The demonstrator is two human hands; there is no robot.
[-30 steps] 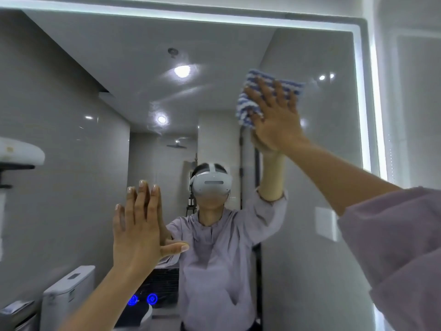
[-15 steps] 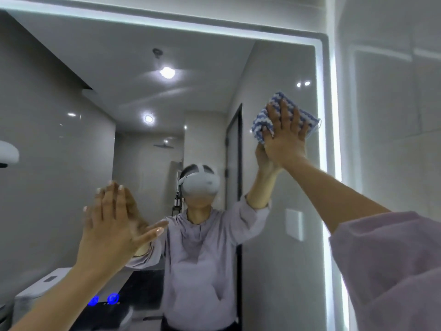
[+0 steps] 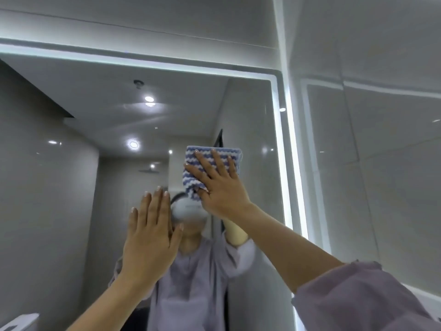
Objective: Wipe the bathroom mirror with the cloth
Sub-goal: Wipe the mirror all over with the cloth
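The bathroom mirror (image 3: pixel 71 163) fills the left and middle of the head view, framed by a lit white strip. My right hand (image 3: pixel 219 187) presses a blue-and-white wavy-striped cloth (image 3: pixel 207 156) flat against the glass, in the upper middle, left of the mirror's right edge. Fingers are spread over the cloth, which shows above and left of the hand. My left hand (image 3: pixel 152 237) rests flat on the glass lower left of the cloth, fingers together, holding nothing. The mirror reflects a person in a lilac shirt behind both hands.
The lit right edge (image 3: pixel 286 163) of the mirror runs down beside my right forearm. A glossy grey tiled wall (image 3: pixel 370 163) stands to the right. A wall band (image 3: pixel 143 20) lies above the mirror's lit top strip. A white fixture corner (image 3: pixel 19 321) shows bottom left.
My right hand has slid the cloth left and down from near the mirror's right edge toward the middle. My left hand has shifted right and up on the glass. The view has tilted upward.
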